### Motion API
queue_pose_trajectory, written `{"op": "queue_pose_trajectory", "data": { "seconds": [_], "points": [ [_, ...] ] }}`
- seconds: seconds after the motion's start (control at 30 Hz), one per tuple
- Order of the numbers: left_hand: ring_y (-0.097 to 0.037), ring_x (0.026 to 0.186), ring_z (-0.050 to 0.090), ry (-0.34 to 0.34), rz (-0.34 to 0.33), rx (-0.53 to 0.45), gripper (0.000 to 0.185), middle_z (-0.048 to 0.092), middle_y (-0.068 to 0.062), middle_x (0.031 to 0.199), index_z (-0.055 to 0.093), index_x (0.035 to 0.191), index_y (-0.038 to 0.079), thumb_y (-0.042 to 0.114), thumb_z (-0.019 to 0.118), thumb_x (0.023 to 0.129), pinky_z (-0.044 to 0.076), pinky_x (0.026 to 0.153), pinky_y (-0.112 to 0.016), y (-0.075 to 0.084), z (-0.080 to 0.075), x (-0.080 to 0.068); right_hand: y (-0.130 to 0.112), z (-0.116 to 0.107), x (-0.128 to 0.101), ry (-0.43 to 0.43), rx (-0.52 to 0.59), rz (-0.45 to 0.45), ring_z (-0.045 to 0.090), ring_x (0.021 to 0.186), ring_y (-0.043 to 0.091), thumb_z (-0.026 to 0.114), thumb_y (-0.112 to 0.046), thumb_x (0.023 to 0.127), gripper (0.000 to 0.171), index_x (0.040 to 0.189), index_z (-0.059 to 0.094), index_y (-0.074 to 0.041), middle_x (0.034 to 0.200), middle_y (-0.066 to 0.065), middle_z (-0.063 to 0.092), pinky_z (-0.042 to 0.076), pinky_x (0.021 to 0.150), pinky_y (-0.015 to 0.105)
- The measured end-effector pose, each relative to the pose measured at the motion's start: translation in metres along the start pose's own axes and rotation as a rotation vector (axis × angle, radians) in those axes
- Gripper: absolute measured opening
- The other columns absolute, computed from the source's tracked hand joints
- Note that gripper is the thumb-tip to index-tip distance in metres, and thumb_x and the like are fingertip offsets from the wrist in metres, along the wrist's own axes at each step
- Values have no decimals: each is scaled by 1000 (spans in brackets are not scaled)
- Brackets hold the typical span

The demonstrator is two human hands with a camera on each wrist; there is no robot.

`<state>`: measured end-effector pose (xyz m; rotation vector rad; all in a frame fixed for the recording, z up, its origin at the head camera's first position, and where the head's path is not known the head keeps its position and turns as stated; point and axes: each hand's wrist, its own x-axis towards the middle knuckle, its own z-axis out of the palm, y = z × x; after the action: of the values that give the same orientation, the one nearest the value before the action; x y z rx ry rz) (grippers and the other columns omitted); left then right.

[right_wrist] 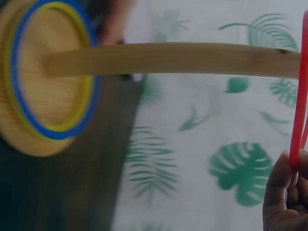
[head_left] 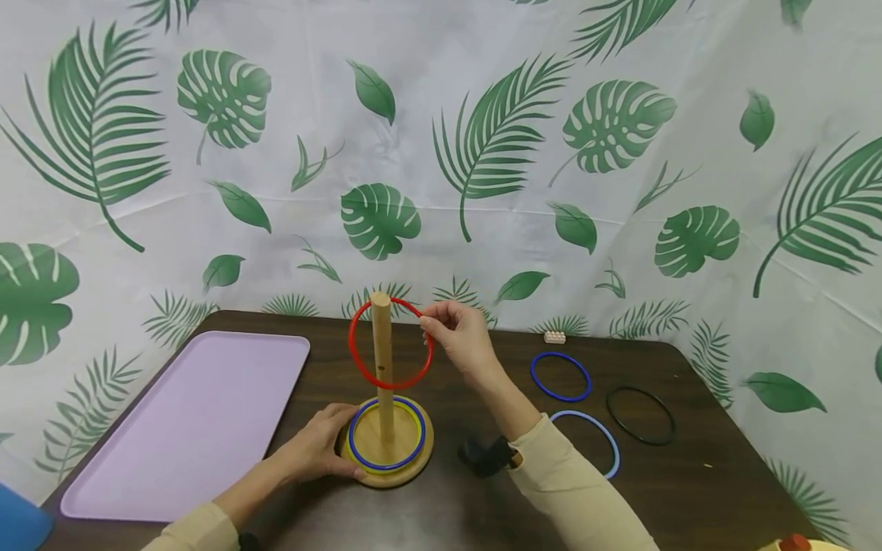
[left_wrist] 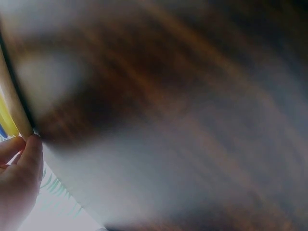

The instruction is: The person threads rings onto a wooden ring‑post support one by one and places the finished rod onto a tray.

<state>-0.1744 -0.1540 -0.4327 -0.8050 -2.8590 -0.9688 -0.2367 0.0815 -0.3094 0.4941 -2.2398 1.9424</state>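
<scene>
A wooden peg stand has an upright post on a round base. My left hand grips the base's left edge, thumb at the front; in the left wrist view its fingertips pinch the wooden rim. Around the foot of the post lie a blue ring and, under it, a yellow ring. Thumb and fingers of my right hand pinch the right side of a red ring. It encircles the upper post, tilted, its far side behind the post and its near side in front.
On the right lie a dark blue ring, a light blue ring and a black ring. A lilac tray covers the table's left side. A small pale block sits at the back edge, before a leaf-print cloth.
</scene>
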Motion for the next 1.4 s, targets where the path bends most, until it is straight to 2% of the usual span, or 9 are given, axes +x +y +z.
{"op": "queue_pose_trajectory", "data": {
  "seconds": [0.13,0.33,0.5,0.8,1.07,1.3,1.4],
  "points": [
    [-41,113,49,-2,-5,-7,93,51,-23,122,49,128,-9,41,87,59,42,93,-56,0,-1,1,26,3,-9,7,-79,49,54,60,7,66,-1,84,11,91,66,9,71,6,62,48,57,20],
    [-41,113,49,-8,-5,-15,90,51,-23,122,50,126,-8,40,87,59,41,93,-56,-2,0,2,63,6,-26,-37,-204,151,51,59,6,67,-2,83,7,87,68,4,69,4,62,44,54,18],
    [-40,112,49,-15,-23,-24,87,51,-23,122,52,123,-8,41,86,60,41,94,-56,-2,0,2,80,10,-35,-75,-234,196,51,55,6,67,-3,83,8,84,68,4,67,6,64,44,52,19],
    [-40,112,49,-3,-5,-32,84,52,-22,121,54,122,-5,39,87,59,41,93,-56,-3,1,2,90,17,-41,-101,-268,243,52,57,7,69,-5,80,7,82,69,2,66,8,64,42,51,19],
    [-41,111,50,4,25,4,89,52,-22,121,52,124,-7,41,87,58,42,92,-56,-3,0,2,106,17,-44,-127,-282,131,52,57,6,69,-11,81,7,78,71,-5,63,-2,62,44,49,21],
    [-40,113,49,-8,3,-17,89,52,-22,122,52,125,-6,41,87,58,41,93,-56,-4,1,3,98,22,-44,-101,-280,229,50,57,4,69,-5,79,7,82,70,2,67,6,65,42,51,18],
    [-40,113,49,-10,2,-21,90,52,-21,122,51,127,-6,41,87,59,41,93,-55,-4,1,3,99,23,-45,-96,-301,226,50,57,3,70,-5,80,6,82,70,1,67,5,65,42,51,18]
  ]
}}
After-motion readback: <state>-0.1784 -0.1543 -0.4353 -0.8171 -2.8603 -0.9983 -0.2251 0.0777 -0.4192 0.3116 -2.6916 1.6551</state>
